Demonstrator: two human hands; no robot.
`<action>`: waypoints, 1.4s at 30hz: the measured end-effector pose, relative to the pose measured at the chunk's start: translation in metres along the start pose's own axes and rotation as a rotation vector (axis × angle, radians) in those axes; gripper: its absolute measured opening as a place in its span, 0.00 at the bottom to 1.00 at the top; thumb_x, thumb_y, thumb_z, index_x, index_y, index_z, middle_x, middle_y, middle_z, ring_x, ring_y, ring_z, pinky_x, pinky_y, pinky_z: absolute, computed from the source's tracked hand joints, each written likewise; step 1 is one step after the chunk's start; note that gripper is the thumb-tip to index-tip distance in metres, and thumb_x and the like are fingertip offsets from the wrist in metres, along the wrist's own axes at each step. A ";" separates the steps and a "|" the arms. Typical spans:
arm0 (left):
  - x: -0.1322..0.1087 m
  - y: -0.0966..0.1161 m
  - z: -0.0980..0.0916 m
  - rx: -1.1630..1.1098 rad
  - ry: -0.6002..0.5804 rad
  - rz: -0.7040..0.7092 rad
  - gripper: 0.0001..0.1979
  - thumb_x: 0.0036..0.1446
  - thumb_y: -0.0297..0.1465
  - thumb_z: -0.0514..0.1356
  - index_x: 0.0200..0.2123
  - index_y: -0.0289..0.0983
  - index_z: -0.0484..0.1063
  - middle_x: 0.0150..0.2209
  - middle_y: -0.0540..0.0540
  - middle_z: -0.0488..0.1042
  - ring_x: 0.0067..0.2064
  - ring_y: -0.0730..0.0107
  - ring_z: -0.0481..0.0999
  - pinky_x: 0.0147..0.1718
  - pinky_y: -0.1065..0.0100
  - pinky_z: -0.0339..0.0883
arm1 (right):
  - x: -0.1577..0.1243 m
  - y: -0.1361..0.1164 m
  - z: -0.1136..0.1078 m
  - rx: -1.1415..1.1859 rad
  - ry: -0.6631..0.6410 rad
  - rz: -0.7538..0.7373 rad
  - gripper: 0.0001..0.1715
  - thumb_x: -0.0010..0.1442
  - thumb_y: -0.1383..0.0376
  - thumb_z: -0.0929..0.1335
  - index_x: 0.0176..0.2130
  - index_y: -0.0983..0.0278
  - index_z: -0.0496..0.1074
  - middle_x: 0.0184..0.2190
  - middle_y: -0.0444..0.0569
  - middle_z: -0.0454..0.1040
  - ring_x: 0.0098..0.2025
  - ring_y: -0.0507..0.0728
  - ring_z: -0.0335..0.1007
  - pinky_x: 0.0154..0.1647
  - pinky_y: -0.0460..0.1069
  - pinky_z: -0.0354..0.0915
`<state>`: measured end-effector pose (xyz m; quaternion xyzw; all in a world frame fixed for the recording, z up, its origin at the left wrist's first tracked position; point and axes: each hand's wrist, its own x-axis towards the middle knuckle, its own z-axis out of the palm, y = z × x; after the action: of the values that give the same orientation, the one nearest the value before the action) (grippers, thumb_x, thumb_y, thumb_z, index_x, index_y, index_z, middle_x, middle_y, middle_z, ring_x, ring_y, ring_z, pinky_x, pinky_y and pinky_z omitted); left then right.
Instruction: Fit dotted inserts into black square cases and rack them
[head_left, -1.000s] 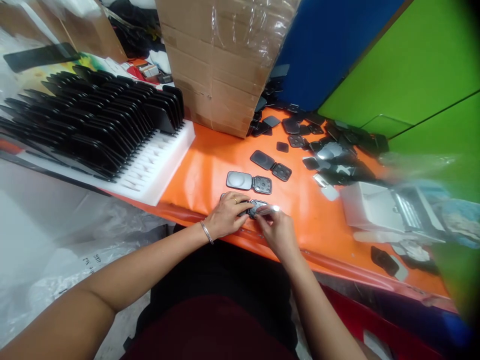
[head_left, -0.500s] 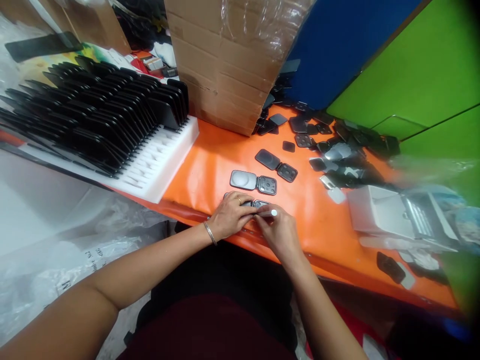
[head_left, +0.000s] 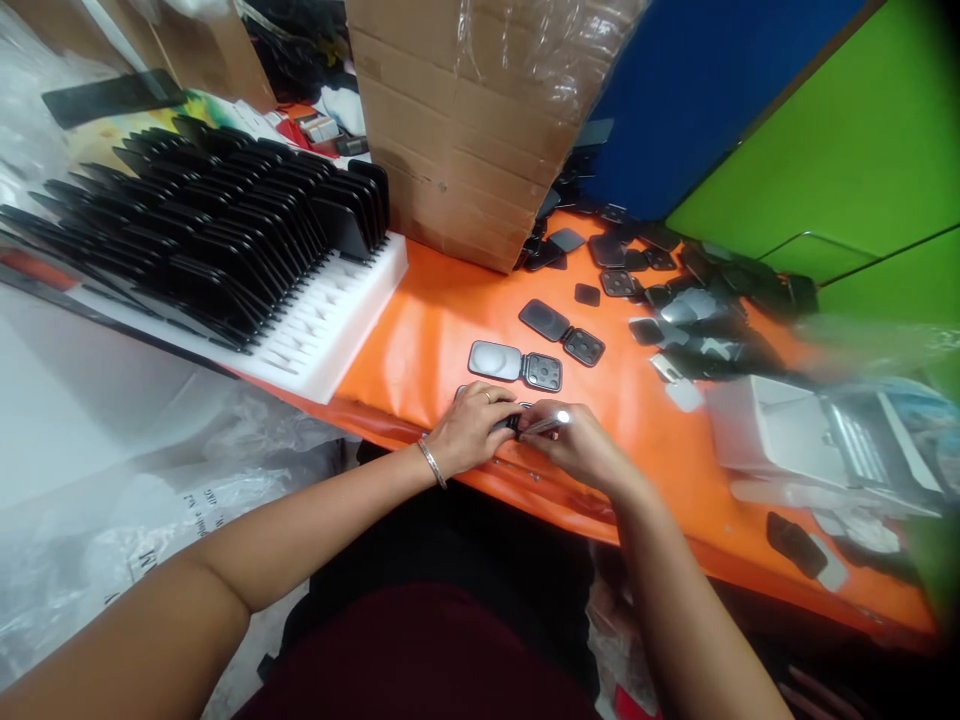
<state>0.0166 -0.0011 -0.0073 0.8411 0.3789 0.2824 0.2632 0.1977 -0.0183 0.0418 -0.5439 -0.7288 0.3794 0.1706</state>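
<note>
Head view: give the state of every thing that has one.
left hand, holding down the dark case
right hand, closed on the silver tool, tip at that case
grey case, open flat
black case, open flat
cardboard box, shut, film-wrapped
foam rack, partly filled with black panels

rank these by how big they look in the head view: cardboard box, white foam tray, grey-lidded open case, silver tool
1-2. cardboard box and white foam tray: alike, box cut off by frame
3. grey-lidded open case
4. silver tool
</note>
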 end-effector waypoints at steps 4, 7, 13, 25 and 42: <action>-0.001 -0.001 0.001 0.009 -0.007 0.006 0.13 0.56 0.30 0.62 0.46 0.40 0.73 0.48 0.46 0.72 0.51 0.63 0.67 0.53 0.59 0.60 | 0.001 -0.005 0.003 -0.021 0.019 0.022 0.04 0.52 0.69 0.67 0.29 0.64 0.73 0.26 0.46 0.76 0.27 0.54 0.70 0.29 0.47 0.64; -0.001 -0.001 0.000 -0.003 -0.007 0.004 0.13 0.56 0.30 0.61 0.46 0.41 0.73 0.48 0.47 0.72 0.50 0.63 0.67 0.53 0.59 0.60 | 0.002 -0.006 0.003 -0.012 0.021 0.054 0.04 0.52 0.68 0.67 0.28 0.64 0.73 0.24 0.46 0.75 0.26 0.54 0.70 0.28 0.47 0.63; 0.000 -0.001 0.000 -0.004 -0.004 0.022 0.12 0.56 0.29 0.60 0.45 0.41 0.74 0.48 0.46 0.72 0.51 0.63 0.68 0.53 0.59 0.60 | 0.006 -0.004 -0.005 0.258 -0.137 0.092 0.06 0.50 0.65 0.70 0.29 0.66 0.74 0.25 0.47 0.76 0.28 0.55 0.71 0.29 0.48 0.67; -0.002 -0.004 -0.001 0.017 -0.010 0.054 0.13 0.57 0.32 0.61 0.47 0.40 0.73 0.49 0.45 0.72 0.51 0.62 0.68 0.53 0.57 0.60 | -0.028 0.028 -0.009 0.846 0.180 0.051 0.11 0.47 0.59 0.74 0.29 0.63 0.75 0.31 0.49 0.75 0.33 0.57 0.72 0.38 0.54 0.70; -0.002 0.000 -0.004 0.058 -0.001 0.114 0.12 0.58 0.30 0.59 0.46 0.40 0.73 0.47 0.44 0.72 0.50 0.62 0.67 0.52 0.56 0.62 | -0.044 0.022 0.006 0.667 0.427 0.230 0.17 0.50 0.54 0.73 0.33 0.65 0.70 0.30 0.50 0.76 0.33 0.57 0.75 0.39 0.53 0.72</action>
<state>0.0130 -0.0012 -0.0053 0.8688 0.3381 0.2853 0.2223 0.2240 -0.0587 0.0287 -0.6032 -0.4483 0.4901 0.4415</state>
